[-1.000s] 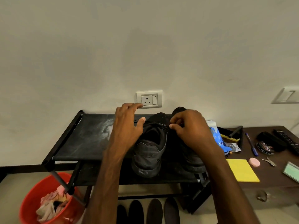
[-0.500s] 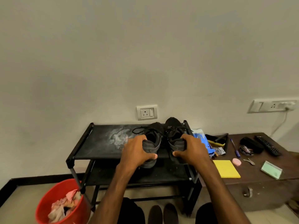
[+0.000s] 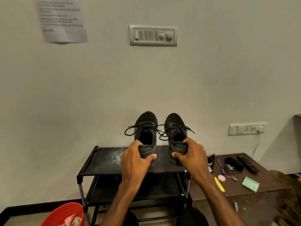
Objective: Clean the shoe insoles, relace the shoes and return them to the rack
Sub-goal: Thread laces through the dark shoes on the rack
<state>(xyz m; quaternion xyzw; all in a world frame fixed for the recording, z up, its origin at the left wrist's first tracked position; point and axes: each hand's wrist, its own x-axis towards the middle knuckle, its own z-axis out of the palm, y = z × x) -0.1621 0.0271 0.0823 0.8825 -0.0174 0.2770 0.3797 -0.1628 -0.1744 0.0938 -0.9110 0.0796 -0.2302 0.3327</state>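
Black mesh and soft padding make up both shoes, so I judge them light and easily squashed at the collar, with only the heel counter and sole giving any stiffness. The left shoe [image 3: 145,128] is held by the left hand [image 3: 135,160], fingers curled over the heel rim and thumb pressed under the back of the sole. The right shoe [image 3: 175,126] is gripped the same way by the right hand [image 3: 192,154]. Both toes point away from the hands toward the wall, and the pair appears raised over the top shelf rather than resting on it, though contact under the soles is hidden.

The heel looks like the best place to hold, being firm and clear of the laces [image 3: 128,130], which are tied in bows whose loose loops hang out beyond the fingers and could snag or pull undone.

Directly below the hands stands the black rack [image 3: 101,167], its top shelf smeared with pale powder just left of the left hand. Down past the left forearm is a red bucket [image 3: 61,214] with scraps inside. Right of the right hand runs a brown table [image 3: 263,185] carrying a yellow pad [image 3: 219,184], a pen [image 3: 220,166], a polish tin [image 3: 229,168] and a remote [image 3: 247,163].
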